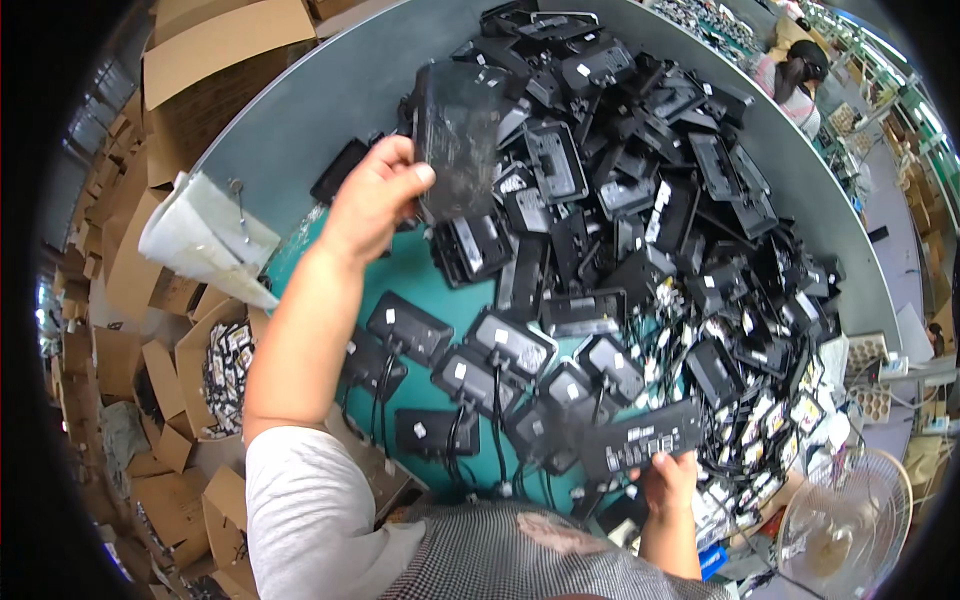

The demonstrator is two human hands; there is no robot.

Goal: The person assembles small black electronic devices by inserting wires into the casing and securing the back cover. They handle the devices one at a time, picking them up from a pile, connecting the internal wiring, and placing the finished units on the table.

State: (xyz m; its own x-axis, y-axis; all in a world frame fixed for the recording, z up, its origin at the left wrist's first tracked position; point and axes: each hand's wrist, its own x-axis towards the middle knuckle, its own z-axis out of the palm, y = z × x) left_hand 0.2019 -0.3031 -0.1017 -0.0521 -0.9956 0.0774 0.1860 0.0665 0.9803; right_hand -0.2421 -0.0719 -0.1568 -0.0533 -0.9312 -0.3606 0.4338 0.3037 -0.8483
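My left hand (375, 200) is closed on one edge of a dark, scuffed rectangular plastic cover (460, 140), lifted at the upper middle and slightly blurred. Low on the right, my right hand (667, 485) grips the lower edge of a flat black plastic housing (640, 440) with pale printing on its face. Between my arms, several black housings with cables (465, 380) lie on the green table top (480, 470), many with a small white sticker. Beyond them rises a large heap of black plastic shells (620, 190), some hollow side up.
A grey raised wall (290, 130) curves round the table. Small parts with cables (750, 430) are piled at right, near a wire-guarded fan (845, 525). Cardboard boxes (225, 60) crowd the left, beside a whitish plastic sheet (205, 235). Another person (795, 85) sits at far right.
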